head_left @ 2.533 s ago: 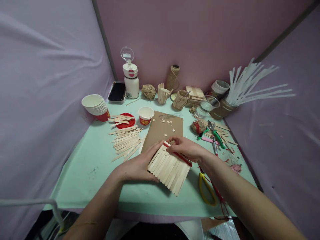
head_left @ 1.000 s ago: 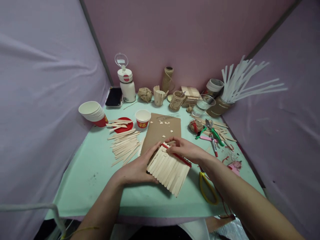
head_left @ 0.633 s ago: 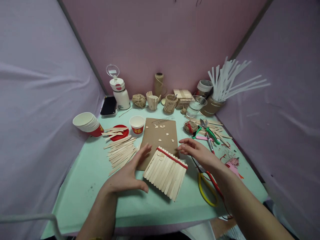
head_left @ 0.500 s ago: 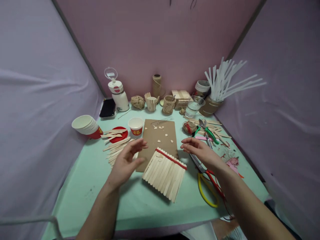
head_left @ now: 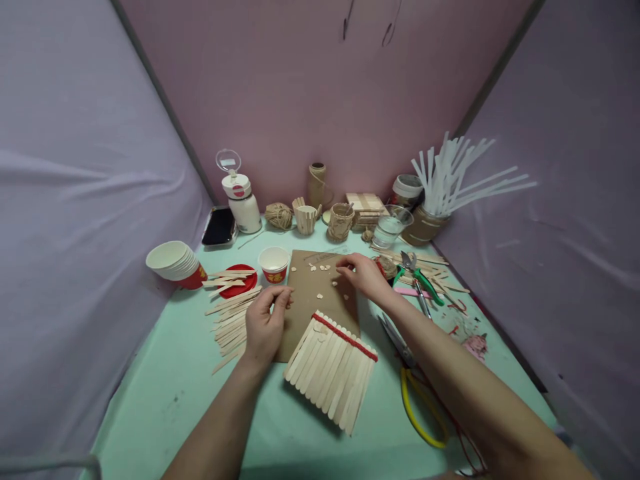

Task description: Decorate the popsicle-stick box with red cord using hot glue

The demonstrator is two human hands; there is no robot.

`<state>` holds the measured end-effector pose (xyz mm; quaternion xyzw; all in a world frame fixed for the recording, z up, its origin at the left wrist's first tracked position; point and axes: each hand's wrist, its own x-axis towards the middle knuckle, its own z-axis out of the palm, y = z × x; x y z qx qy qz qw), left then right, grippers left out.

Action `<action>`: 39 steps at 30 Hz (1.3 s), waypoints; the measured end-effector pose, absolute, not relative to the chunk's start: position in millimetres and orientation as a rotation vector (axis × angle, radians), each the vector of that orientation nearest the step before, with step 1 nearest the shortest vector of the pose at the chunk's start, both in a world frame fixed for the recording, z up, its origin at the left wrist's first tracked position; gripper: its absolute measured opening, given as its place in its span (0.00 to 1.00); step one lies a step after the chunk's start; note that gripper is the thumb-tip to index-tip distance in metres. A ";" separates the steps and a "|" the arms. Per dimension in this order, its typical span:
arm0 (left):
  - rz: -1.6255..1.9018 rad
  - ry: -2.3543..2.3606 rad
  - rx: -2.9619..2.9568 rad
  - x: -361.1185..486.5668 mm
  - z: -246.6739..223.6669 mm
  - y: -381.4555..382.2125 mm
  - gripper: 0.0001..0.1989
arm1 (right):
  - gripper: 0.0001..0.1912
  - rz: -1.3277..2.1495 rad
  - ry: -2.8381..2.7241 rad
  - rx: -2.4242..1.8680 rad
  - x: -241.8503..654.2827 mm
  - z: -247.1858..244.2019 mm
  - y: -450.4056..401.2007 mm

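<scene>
Just below frame ctr, the stick panel (head_left: 330, 373) w/ its red strip (head_left: 345, 337) lies tilted, upper-left end overlapping the lwr right of the cardboard sheet (head_left: 303, 313), nobody touching it. That's the main change: approx. 1 sec ago both hands were on it, now both are off. A couple of tiny round pieces (head_left: 320, 331) sit nr its upper-left corner; my read: work on the panel is paused & attention's on the loose wood chips (head_left: 320, 296) on the cardboard.

R hand (head_left: 365, 275) has moved up, now right of ctr over the cardboard's upper right, fingers curled, thumb & index almost meeting beside the chips; can't tell if they've one btwn them. L hand (head_left: 265, 327), left of ctr over the cardboard's left edge, has gone from spread to a loose curl, thumb tip close to index; can't tell if it has anything. Forearms (head_left: 215, 417) slant in from lwr left & lwr right, the R one partly covering the scissors (head_left: 404, 353) on the surface (head_left: 165, 413).
</scene>
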<state>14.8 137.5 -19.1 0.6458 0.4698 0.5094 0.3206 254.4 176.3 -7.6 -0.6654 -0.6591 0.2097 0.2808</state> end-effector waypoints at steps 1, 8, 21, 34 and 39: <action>1.325 1.251 1.725 13.8 -20.1 137.6 0.09 | 0.06 0.518 -1.815 -1.810 250.5 -10.2 185.2; 1.285 1.294 1.824 13.7 -22.1 138.8 0.09 | 0.06 0.366 -2.068 -1.941 226.4 -23.2 219.3; 1.260 1.298 1.834 14.0 -25.1 141.0 0.09 | 0.06 0.495 -2.048 -1.878 220.7 -29.3 221.1; 1.246 1.285 1.721 17.3 -25.6 143.9 0.07 | 0.08 1.247 -1.500 -1.505 202.3 11.0 166.0; 1.266 1.185 1.921 16.5 -23.9 140.7 0.08 | 0.09 1.323 -1.396 -1.478 191.8 17.6 156.3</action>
